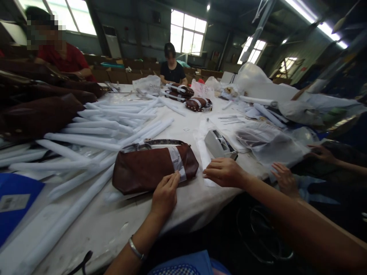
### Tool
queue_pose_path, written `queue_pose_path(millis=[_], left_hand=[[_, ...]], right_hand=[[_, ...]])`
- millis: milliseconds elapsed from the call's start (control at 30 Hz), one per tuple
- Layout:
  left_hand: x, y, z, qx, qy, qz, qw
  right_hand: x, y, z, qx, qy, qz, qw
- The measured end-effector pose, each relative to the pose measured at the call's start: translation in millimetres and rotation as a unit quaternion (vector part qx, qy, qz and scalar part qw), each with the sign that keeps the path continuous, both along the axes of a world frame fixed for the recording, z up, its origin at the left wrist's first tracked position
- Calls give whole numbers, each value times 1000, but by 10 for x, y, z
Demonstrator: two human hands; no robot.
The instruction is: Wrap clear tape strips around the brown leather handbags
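Note:
A dark brown handbag lies on its side on the white-covered table, its strap at the back. A pale strip of tissue-like wrap crosses it near the right end. My left hand, with a silver bangle on the wrist, is closed with its fingertips on the strip's lower end. My right hand is closed at the front of a grey tape dispenser, fingers bent together. Whatever it pinches is too small to make out.
White paper rolls pile up at left beside more brown bags. A blue item lies at the left edge. Finished-looking bags sit farther back. Clear plastic bags and a co-worker's hands are at right; two people sit opposite.

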State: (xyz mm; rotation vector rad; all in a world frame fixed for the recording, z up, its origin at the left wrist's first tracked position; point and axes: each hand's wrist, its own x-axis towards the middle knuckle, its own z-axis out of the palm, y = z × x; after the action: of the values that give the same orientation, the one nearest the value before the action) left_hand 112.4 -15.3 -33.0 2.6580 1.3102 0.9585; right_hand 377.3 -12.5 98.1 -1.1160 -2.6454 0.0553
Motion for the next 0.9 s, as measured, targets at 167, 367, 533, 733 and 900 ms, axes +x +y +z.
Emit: queue_pose_path(millis=[167,367,533,733,900], left_hand=[[10,-9,-29,-1,-6,2,1000],[15,-6,-63,-5,-20,-2,1000],[22,-12,-56,-7,-30,-1,1000],[6,-12,-60,-5,-29,-8,1000],[4,-14,-54,-16,-38,-12,999]], right_hand=[[-617,651,-133,36,-100,90,990],[-978,1128,-195,18,-275,92,957],[-1005,1399,-174,15,-285,41,957],[-761,1848,-67,-10,-116,-188,975],[-787,1351,-379,59,-6,-191,980]])
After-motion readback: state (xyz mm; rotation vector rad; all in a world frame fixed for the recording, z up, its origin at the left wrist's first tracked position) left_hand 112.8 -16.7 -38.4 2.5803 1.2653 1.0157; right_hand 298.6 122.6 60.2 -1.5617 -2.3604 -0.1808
